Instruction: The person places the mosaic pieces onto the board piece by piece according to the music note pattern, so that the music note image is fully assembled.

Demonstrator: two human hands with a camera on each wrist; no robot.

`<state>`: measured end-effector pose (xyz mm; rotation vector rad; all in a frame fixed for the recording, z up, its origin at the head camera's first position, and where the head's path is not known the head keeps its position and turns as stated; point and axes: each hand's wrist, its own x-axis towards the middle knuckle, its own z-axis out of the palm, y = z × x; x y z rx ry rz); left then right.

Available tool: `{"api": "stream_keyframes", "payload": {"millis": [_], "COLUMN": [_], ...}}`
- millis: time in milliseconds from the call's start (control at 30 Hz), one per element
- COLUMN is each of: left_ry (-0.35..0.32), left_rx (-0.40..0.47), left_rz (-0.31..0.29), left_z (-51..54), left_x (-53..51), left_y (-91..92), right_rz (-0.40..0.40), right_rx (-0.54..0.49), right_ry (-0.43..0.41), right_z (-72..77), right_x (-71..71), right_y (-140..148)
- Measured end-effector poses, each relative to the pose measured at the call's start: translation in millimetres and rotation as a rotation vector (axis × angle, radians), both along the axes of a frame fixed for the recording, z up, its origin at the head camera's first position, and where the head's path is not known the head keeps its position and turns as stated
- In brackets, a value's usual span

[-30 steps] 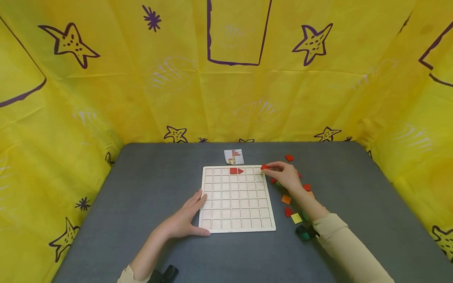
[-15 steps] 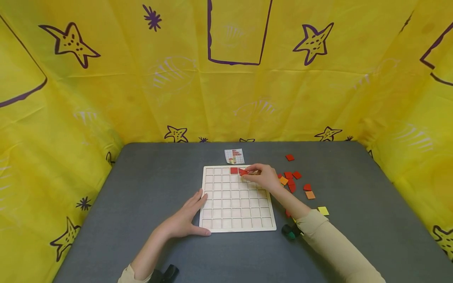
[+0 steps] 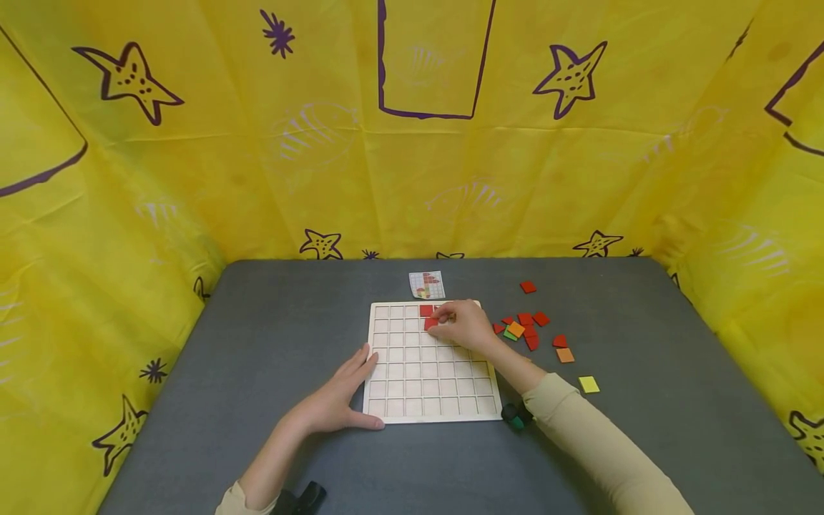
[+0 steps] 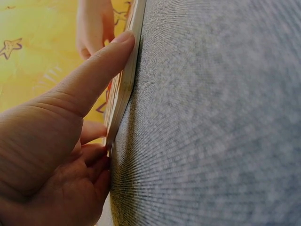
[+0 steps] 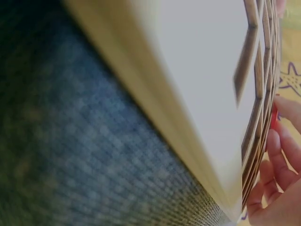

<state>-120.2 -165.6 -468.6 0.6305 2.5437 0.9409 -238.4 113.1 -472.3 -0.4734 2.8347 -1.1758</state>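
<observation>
A pale board with a grid of square cells (image 3: 412,388) lies on the dark table. My left hand (image 3: 336,397) rests along its left side, fingers extended, with the thumb at the near left corner. In the left wrist view that thumb (image 4: 101,66) lies against the board's edge (image 4: 124,89). My right hand (image 3: 465,327) pinches a red tile (image 3: 430,324) over the second row of cells. Just above it, a red square tile (image 3: 426,310) sits in the top row; the pointed red tile beside that one is mostly hidden by my fingers.
Behind the board lies a small card with a coloured grid pattern (image 3: 427,285). Right of the board are scattered red tiles (image 3: 526,319), an orange tile (image 3: 564,355) and a yellow tile (image 3: 589,385). A yellow patterned cloth (image 3: 412,179) hangs behind the table.
My right hand has carried the red tile leftward from the board's top right corner to the second row, below the placed red square. My left hand has stayed put.
</observation>
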Motion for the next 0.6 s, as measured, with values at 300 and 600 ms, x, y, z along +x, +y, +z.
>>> {"api": "stream_keyframes", "payload": {"millis": [300, 600], "left_ry": [-0.003, -0.017], "left_rx": [0.003, 0.005], "left_rz": [0.002, 0.006], "left_z": [1.7, 2.0], "left_x": [1.4, 1.1], "left_y": [-0.1, 0.6], "right_rz": [0.036, 0.06], "right_rx": [-0.058, -0.047], "right_ry": [-0.029, -0.009], "right_z": [0.2, 0.6], "right_x": [1.1, 3.1], "right_y": [-2.9, -4.3]}}
